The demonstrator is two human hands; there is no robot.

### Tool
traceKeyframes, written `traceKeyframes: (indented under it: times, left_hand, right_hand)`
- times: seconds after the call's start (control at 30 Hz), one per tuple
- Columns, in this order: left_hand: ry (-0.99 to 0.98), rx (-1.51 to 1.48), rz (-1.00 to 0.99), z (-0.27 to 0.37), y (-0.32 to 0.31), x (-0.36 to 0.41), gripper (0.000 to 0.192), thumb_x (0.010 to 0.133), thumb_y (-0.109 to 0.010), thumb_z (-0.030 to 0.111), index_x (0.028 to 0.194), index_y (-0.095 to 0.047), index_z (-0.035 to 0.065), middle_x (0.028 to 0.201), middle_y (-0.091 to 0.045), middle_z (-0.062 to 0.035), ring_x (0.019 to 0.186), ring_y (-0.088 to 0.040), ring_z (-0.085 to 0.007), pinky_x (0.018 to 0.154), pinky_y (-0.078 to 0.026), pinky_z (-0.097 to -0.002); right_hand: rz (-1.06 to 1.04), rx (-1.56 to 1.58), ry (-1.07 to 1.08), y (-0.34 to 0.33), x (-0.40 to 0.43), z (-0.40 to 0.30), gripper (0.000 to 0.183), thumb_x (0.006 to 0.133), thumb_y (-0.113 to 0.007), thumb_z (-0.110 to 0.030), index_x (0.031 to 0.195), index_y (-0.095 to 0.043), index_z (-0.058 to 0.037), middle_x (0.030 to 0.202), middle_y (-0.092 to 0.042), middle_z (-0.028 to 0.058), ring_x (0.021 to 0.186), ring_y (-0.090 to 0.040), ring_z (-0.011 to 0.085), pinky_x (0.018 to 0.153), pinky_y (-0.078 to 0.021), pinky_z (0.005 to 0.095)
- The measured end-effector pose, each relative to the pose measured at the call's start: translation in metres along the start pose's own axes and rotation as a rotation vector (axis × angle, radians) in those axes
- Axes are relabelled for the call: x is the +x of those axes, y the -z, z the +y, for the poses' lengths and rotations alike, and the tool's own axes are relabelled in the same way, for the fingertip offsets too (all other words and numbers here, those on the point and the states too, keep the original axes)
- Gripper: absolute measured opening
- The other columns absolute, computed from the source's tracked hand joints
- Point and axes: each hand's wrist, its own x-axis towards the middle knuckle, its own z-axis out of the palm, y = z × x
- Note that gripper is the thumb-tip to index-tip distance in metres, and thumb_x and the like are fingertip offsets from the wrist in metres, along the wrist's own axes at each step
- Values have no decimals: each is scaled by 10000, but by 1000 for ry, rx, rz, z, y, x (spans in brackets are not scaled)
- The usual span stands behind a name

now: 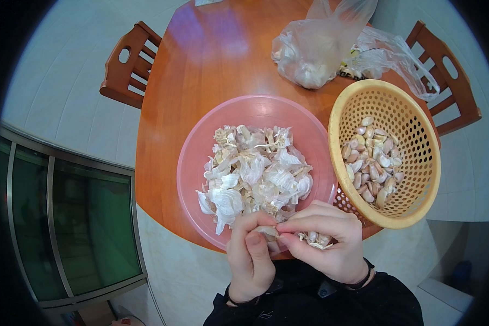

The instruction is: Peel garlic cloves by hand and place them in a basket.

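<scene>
My left hand [250, 250] pinches a garlic clove [267, 232] between thumb and forefinger, above the near rim of a pink plastic basin [199, 163]. Thumb and fingertips of my right hand [324, 240] meet the same clove at its right end. In the curled palm of that right hand sits a partial garlic bulb [316, 238] with several cloves and a dry root or stem end. Papery white garlic skins [252, 171] and stem pieces are heaped in the basin. To the right, a yellow perforated plastic basket [419, 179] holds many loose unpeeled cloves [373, 163].
A tied translucent plastic bag [305, 53] with whitish contents stands at the back right of the wooden table [163, 163], beside a crumpled clear bag [391, 53]. Wooden chairs [132, 65] flank the table. A metal-framed glass door [93, 224] is at left.
</scene>
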Motion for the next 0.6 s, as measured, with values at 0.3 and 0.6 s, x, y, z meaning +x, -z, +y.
traceKeyframes:
  times: [0.3, 0.6]
  left_hand:
    - [-482, 205, 53, -16, 1, 4, 302, 892, -379, 272, 914, -446, -21, 640, -503, -100, 511, -496, -166, 477, -381, -240]
    - [-525, 226, 113, -14, -3, -3, 300, 887, -389, 275, 894, -436, -21, 634, -501, -108, 487, -482, -196, 452, -369, -276]
  right_hand:
    - [-112, 109, -2, 2, 1, 1, 108, 666, -601, 29, 770, -589, 57, 718, -591, 116, 636, -552, 204, 584, -429, 274]
    - [-118, 112, 72, -1, -3, 2, 153, 655, -603, 24, 805, -579, 45, 691, -563, 111, 612, -536, 231, 557, -420, 296]
